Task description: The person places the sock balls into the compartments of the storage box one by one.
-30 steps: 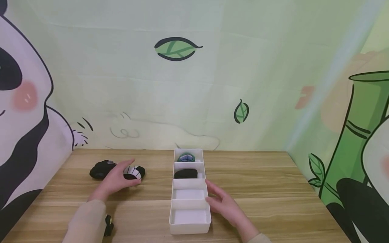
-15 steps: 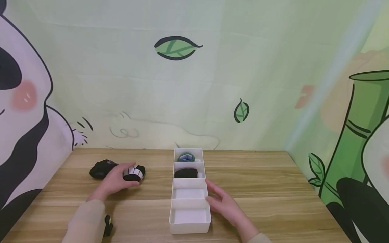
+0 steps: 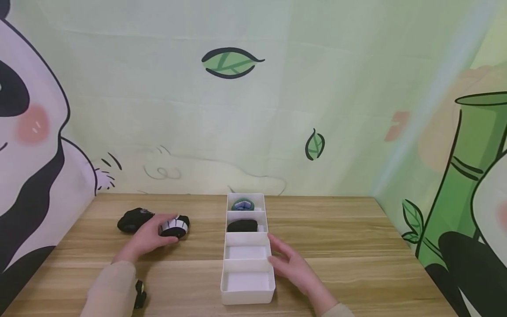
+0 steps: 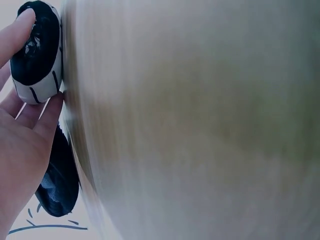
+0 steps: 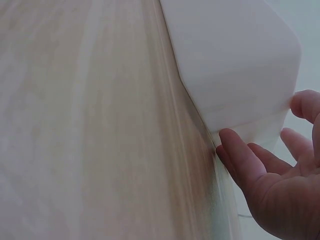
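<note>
My left hand (image 3: 149, 234) holds a rolled-up black sock bundle with a white, black-lined band (image 3: 174, 226) on the left of the table. In the left wrist view, the thumb lies on the black face of this sock bundle (image 4: 42, 55) and the fingers curl behind it. A second, all-dark sock bundle (image 3: 134, 220) lies just left of that hand. My right hand (image 3: 293, 268), fingers loosely bent, has its fingertips at the right side of a long white divided box (image 3: 247, 298). The right wrist view shows the fingertips against the box wall (image 5: 240, 85).
A green-and-blue rolled bundle (image 3: 243, 204) sits in the box's farthest compartment, a black one (image 3: 242, 226) in the one before it. A small black item with a yellowish patch (image 3: 140, 294) lies beside the left sleeve. The printed backdrop (image 3: 340, 88) rises behind the wooden table (image 3: 336, 229).
The left thumb and fingers have drawn back slightly around the banded sock bundle, which has turned a little and shows more of its white band. The right hand and box have stayed put.
</note>
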Demonstrator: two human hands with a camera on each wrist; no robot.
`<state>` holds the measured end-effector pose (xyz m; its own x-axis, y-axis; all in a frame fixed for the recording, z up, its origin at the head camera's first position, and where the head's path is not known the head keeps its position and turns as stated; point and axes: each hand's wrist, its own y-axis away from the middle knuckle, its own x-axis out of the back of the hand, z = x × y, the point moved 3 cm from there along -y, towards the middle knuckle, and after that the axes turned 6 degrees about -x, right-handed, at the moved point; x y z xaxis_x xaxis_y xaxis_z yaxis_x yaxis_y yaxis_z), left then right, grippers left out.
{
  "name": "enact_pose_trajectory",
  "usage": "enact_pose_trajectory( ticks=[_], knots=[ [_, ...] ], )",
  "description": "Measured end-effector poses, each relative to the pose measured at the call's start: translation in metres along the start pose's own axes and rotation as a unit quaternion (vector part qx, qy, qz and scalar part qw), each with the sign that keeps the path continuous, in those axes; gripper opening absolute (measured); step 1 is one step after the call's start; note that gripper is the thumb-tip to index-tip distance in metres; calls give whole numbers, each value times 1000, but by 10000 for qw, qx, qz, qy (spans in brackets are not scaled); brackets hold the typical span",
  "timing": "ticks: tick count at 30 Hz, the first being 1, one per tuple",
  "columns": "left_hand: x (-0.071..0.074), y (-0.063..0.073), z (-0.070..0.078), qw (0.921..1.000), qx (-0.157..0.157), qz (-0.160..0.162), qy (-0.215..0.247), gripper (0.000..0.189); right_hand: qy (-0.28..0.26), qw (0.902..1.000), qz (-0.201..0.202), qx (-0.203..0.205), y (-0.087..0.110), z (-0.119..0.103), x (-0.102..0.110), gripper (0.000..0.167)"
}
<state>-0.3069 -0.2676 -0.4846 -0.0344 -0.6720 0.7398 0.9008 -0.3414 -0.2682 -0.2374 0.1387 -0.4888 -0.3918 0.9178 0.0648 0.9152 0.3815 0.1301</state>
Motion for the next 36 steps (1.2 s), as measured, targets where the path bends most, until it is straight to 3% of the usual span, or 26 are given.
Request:
enact_pose_trajectory(
  ticks=[9, 36],
  knots=[
    [1, 0, -1, 9999, -112, -9, -77, 67, 1, 10000, 6, 25, 0, 0, 0, 63],
    [-2, 2, -1, 9995, 240, -173, -89, 65, -35, 10000, -29, 11, 0, 0, 0, 64]
  ],
)
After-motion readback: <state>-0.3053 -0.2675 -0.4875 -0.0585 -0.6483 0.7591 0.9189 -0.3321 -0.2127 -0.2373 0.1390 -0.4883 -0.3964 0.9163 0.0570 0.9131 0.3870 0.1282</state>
